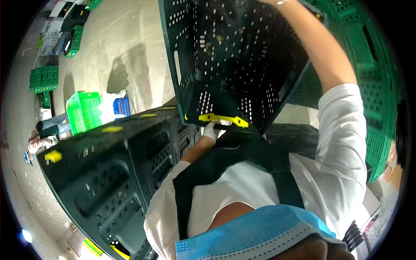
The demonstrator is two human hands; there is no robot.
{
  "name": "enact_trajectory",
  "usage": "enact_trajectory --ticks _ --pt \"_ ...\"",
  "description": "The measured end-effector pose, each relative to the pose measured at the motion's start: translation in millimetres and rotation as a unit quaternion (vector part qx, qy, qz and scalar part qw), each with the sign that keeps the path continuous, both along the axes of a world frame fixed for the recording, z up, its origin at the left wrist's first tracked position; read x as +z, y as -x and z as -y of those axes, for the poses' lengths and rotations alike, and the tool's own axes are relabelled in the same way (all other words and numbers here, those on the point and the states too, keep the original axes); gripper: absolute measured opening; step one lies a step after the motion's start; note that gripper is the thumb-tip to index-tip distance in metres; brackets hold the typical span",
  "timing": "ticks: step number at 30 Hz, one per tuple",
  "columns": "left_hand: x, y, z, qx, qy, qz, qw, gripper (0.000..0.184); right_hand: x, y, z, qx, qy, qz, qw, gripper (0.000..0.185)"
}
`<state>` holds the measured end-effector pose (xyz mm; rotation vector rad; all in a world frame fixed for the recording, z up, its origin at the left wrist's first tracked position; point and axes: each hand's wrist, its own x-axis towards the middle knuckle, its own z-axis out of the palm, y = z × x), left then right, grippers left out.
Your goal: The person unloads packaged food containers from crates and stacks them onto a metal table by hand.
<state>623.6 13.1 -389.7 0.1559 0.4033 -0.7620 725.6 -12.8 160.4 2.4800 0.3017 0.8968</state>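
A large dark green perforated crate (225,56) is tilted up in front of my chest, its open side facing me. My left hand (210,131), in a white glove, grips its near rim beside a yellow handle clip (223,119). My right arm reaches up along the crate's right side to its far end. Only a sliver of my right hand (269,1) shows at the top edge of the view, so its fingers are hidden.
Dark crates with yellow clips (108,186) stand close on my left. Tall green crates (368,86) rise on the right. Farther left are a bright green crate (82,112), a blue basket (121,106) and a crouching person (43,134) on the pale floor (117,30).
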Motion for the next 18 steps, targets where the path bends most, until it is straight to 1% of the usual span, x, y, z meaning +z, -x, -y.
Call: enact_trajectory --ticks 1,2,3,5,7,8,9,10,11,12,13,14,15,16,17,18 --pt "6.3 3.4 -9.5 -0.045 -0.016 0.029 0.998 0.029 -2.6 -5.8 1.7 0.015 -0.002 0.012 1.0 0.025" --pt "18.1 13.3 -16.7 -0.044 -0.13 0.053 0.989 0.023 -5.8 -2.2 -1.3 -0.038 0.001 -0.004 0.999 0.025" --pt "25.6 24.5 -21.3 -0.029 -0.241 0.072 0.967 0.018 -10.3 1.5 -8.7 -0.084 0.005 -0.02 0.996 0.025" --pt "19.5 8.7 -24.4 -0.053 -0.147 0.088 0.984 0.03 -13.9 -27.3 14.5 -0.098 -0.002 0.01 0.995 0.039" --pt "2.3 -6.0 -9.0 -0.079 -0.124 0.08 0.986 0.029 -27.7 -54.2 30.7 -0.12 -0.043 0.012 0.992 0.036" --pt "15.2 -21.5 6.0 -0.058 -0.088 0.033 0.994 0.027 -25.3 -85.3 49.8 -0.122 -0.031 0.004 0.992 0.037" --pt "27.3 -40.5 20.7 -0.083 -0.184 0.072 0.977 0.025 -22.8 -114.7 69.9 -0.124 -0.02 -0.005 0.992 0.038" --pt "21.7 -59.2 38.4 -0.078 -0.197 0.224 0.951 0.024 -19.5 -142.1 88.7 -0.125 -0.004 0.0 0.992 0.038" --pt "28.4 -72.6 54.7 -0.084 -0.127 0.146 0.978 0.025 -19.3 -164.0 101.5 -0.125 0.012 0.004 0.992 0.039" --pt "34.5 -85.8 71.2 -0.087 -0.062 0.06 0.992 0.026 -20.2 -183.0 112.3 -0.127 0.01 0.004 0.992 0.039" --pt "38.4 -95.6 84.6 -0.123 -0.026 0.064 0.99 0.03 -16.5 -175.4 92.2 -0.156 -0.03 0.003 0.987 0.026" --pt "43.6 -107.8 96.3 -0.212 -0.028 0.021 0.977 0.035 -16.9 -188.3 92.3 -0.175 -0.012 -0.005 0.984 0.026" --pt "55.6 -110.9 95.8 -0.241 0.086 0.143 0.956 0.038 -20.5 -204.4 96.8 -0.195 0.007 -0.012 0.981 0.026" --pt "73.1 -123.2 118.3 -0.25 0.181 0.098 0.946 0.038 -29.9 -221.6 111.6 -0.157 0.051 0.05 0.985 0.026" --pt "126.5 -134.7 113.0 -0.249 0.076 0.273 0.926 0.037 -47.5 -226.7 117.2 -0.159 0.047 0.041 0.985 0.026" --pt "123.0 -157.8 128.2 -0.239 0.08 0.295 0.922 0.036 -69.4 -222.9 120.8 -0.142 -0.032 0.029 0.989 0.032"
